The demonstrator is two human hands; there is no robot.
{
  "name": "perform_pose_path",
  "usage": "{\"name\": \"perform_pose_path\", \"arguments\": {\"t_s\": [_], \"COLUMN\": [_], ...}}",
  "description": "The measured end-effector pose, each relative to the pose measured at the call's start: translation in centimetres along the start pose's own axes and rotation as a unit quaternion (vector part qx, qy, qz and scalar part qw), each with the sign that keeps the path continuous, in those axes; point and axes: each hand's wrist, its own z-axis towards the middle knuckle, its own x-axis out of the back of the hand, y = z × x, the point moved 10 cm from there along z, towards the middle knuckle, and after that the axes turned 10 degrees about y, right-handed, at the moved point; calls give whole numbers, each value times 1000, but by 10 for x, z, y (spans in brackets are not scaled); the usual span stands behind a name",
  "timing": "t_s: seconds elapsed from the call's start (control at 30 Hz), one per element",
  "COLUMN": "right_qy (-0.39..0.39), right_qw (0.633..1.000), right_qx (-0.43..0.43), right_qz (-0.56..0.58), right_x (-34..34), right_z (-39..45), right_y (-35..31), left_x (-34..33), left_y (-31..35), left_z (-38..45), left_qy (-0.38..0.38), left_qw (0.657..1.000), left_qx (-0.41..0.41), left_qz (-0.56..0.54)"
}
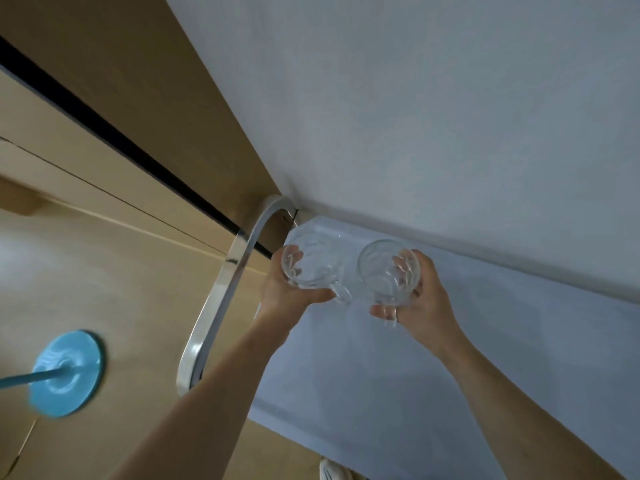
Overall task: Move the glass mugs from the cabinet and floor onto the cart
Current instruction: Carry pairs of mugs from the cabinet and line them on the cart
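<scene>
Reaching forward from the near edge of the view, both bare forearms stretch out over the pale blue cart top (346,375). The left hand (291,289) wraps its fingers round the left glass mug (310,266), thumb under the body, the mug's handle pointing toward the other hand. The right hand (420,301) grips the right glass mug (389,271) the same way, fingers curled behind the glass. The hands are apart, yet the two mugs sit just beside each other between them, mouths tipped toward the camera, so each mug's long axis leans back toward the person and is not upright.

Directly below and beyond both hands lies the cart's far corner, so setting down probably calls for levelling each mug and lowering it straight. Neither hand looks clearly nearer the surface; whether the bases touch it I cannot tell. Left of the left hand runs the cart's chrome rail (221,289); beyond the fingertips stands a pale wall (415,116).
</scene>
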Motion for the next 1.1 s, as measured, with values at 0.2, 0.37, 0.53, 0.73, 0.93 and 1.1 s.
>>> {"name": "perform_pose_path", "arguments": {"t_s": [0.2, 0.37, 0.53, 0.73, 0.93, 1.1], "right_qy": [-17, -13, -36, -33, -30, -33], "right_qw": [995, 995, 992, 992, 993, 990], "right_qx": [60, 76, 76, 75, 63, 66], "right_qz": [-83, -70, -89, -91, -94, -116], "right_x": [-8, -12, -15, -18, -21, -17], "right_z": [12, 22, 36, 38, 39, 40], "right_y": [-7, -12, -18, -20, -19, -18], "left_x": [-6, -16, -18, -22, -22, -20], "left_y": [9, 18, 23, 38, 39, 47], "left_z": [21, 38, 47, 54, 55, 49], "left_qy": [-4, -28, -38, -48, -44, -35], "left_qw": [999, 993, 992, 991, 992, 989], "left_qx": [-47, -96, -107, -114, -96, -111], "left_qz": [20, 69, 55, 52, 62, 96]}}
